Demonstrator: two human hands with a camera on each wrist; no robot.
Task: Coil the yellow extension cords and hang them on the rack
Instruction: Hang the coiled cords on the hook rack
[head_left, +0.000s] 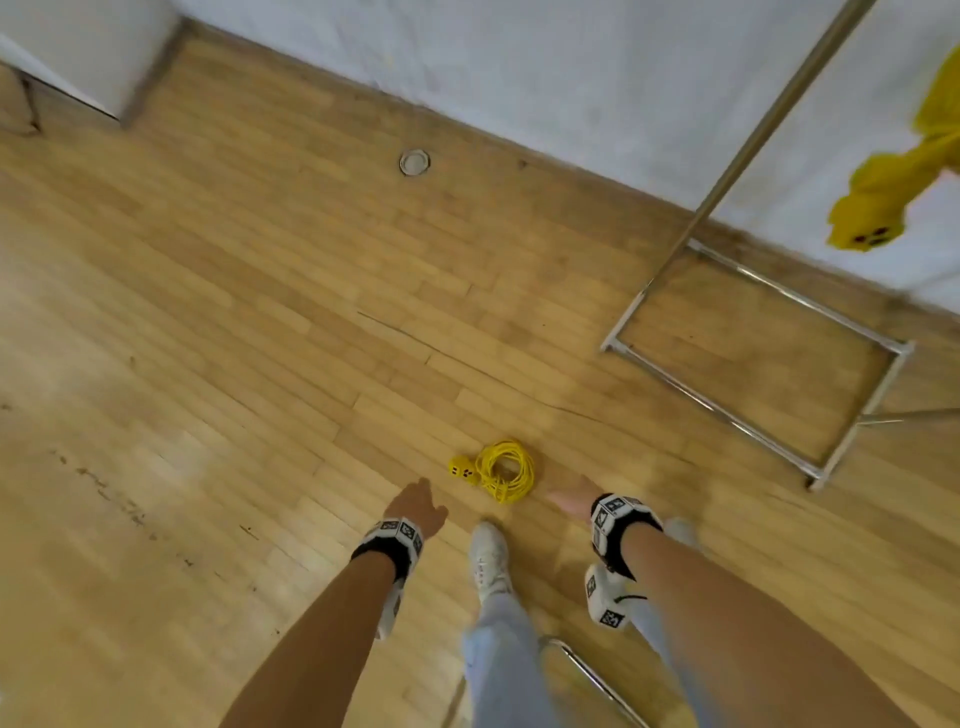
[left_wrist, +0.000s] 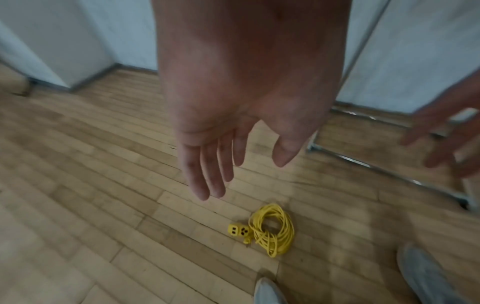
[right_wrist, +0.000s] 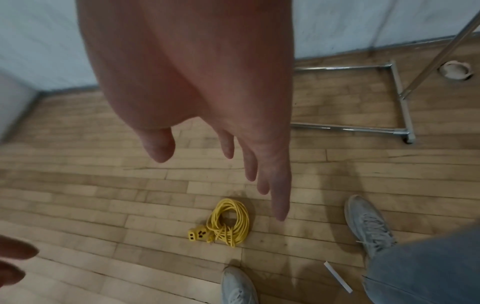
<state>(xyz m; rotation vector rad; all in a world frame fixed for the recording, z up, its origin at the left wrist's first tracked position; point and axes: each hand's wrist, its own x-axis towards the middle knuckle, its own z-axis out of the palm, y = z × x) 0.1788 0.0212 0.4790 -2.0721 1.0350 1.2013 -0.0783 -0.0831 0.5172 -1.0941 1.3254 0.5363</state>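
Note:
A coiled yellow extension cord (head_left: 505, 470) lies on the wooden floor with its yellow socket block (head_left: 462, 468) at its left. It also shows as the coiled cord (left_wrist: 272, 228) and the coiled cord (right_wrist: 230, 221) in the wrist views. My left hand (head_left: 415, 504) hovers above the floor left of the coil, fingers straight, holding nothing. My right hand (head_left: 569, 493) hovers right of the coil, fingers stretched out and empty. The chrome rack (head_left: 748, 150) stands at the right. Another yellow cord (head_left: 893, 182) with a socket block hangs at the upper right.
The rack's rectangular chrome base (head_left: 727, 410) lies on the floor to the right. My two white shoes (head_left: 488, 561) stand just behind the coil. A round floor socket (head_left: 414, 162) sits near the white wall. Another chrome tube (head_left: 592, 675) is near my legs.

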